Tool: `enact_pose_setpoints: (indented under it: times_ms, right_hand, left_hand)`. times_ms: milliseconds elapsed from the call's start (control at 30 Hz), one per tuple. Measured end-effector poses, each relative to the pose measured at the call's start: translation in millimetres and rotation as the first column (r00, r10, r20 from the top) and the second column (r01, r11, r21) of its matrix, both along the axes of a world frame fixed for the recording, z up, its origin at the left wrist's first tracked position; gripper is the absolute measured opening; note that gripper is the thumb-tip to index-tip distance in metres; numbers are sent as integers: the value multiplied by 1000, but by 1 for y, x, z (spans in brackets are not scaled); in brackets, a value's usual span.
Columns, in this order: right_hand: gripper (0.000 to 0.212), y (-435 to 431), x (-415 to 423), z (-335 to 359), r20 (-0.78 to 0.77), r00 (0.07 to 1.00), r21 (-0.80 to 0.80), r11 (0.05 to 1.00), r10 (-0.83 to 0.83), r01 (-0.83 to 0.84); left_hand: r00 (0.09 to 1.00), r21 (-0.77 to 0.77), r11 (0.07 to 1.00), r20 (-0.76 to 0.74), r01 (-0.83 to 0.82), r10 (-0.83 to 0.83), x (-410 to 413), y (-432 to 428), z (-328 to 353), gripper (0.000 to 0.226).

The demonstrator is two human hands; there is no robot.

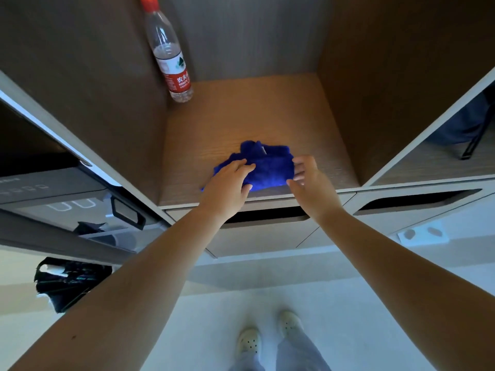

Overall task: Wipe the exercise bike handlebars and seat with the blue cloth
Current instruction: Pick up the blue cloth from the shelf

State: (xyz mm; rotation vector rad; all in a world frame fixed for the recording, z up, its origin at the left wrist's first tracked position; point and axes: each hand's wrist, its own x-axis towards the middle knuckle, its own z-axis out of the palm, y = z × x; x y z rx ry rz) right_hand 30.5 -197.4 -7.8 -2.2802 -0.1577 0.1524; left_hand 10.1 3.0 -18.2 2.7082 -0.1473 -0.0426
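blue cloth (pixel 267 172) partly under hands (pixel 227 183), bottle (pixel 167 52) cap cropped at top

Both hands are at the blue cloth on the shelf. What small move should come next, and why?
Probably grip the blue cloth and lift it off the shelf. The left hand lies flat on it, the right hand is at its edge, and no grip shows yet.

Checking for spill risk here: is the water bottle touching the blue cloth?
No, the water bottle stands in the back left corner of the shelf, well apart from the blue cloth near the front edge.
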Motion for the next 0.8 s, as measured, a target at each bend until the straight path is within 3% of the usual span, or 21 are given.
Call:
enact_pose_setpoints:
  times_ms: [67,200,400,600,733,800]
  right_hand:
    - [39,-1,6,2,-12,1000,23,1000,14,-14]
    - [38,-3,19,7,27,989,5,989,145,-146]
    - [40,-11,35,0,26,963,53,961,269,-270]
    - [35,-21,42,-7,26,955,105,949,295,-296]
    - [32,-24,47,-9,30,948,121,940,318,-319]
    - [29,-25,47,-10,26,948,119,941,317,-318]
  left_hand:
    - [999,15,999,-31,-31,31,5,-6,8,57]
    - [999,211,977,-27,23,-18,22,-18,20,83]
    - [998,-35,999,-70,1,-4,28,-30,21,56]
    - [999,19,1000,-44,-17,17,24,-37,20,46]
    - [1000,-1,1000,13,-24,24,21,-48,20,66]
    - [1000,-24,1000,6,-17,17,23,-50,21,50]
